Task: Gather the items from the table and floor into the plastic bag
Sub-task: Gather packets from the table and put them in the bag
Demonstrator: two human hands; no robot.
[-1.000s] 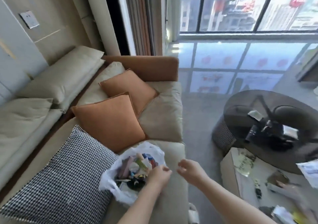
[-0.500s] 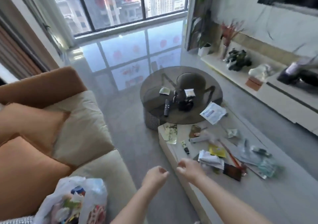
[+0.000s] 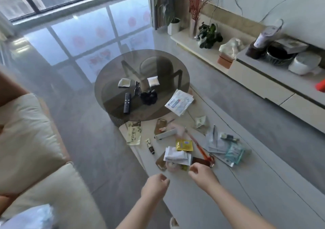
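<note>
Both hands hovered empty over the near end of a low white table (image 3: pixel 202 202), the right hand (image 3: pixel 202 173) with fingers loosely curled and holding nothing, the left hand (image 3: pixel 154 184) likewise loosely curled beside it over the table's edge. The litter lay directly ahead of the right hand: a white folded packet (image 3: pixel 176 155) and a dark brown wrapper (image 3: pixel 200 161) just beyond its fingertips, a yellow sachet (image 3: pixel 184 145) farther on, and an orange pen (image 3: pixel 197 144) running lengthwise away from the person. The right hand looked the nearer to this pile. More packets were scattered toward the table's far end, where a round glass table (image 3: pixel 109 81) carried a remote control (image 3: pixel 127 103) and a white pouch (image 3: pixel 179 102) overhanging its rim. The plastic bag (image 3: pixel 29 217) sat blurred on the sofa (image 3: pixel 44 184) at lower left, well apart from the pile. Nothing appeared to block the reach.
</note>
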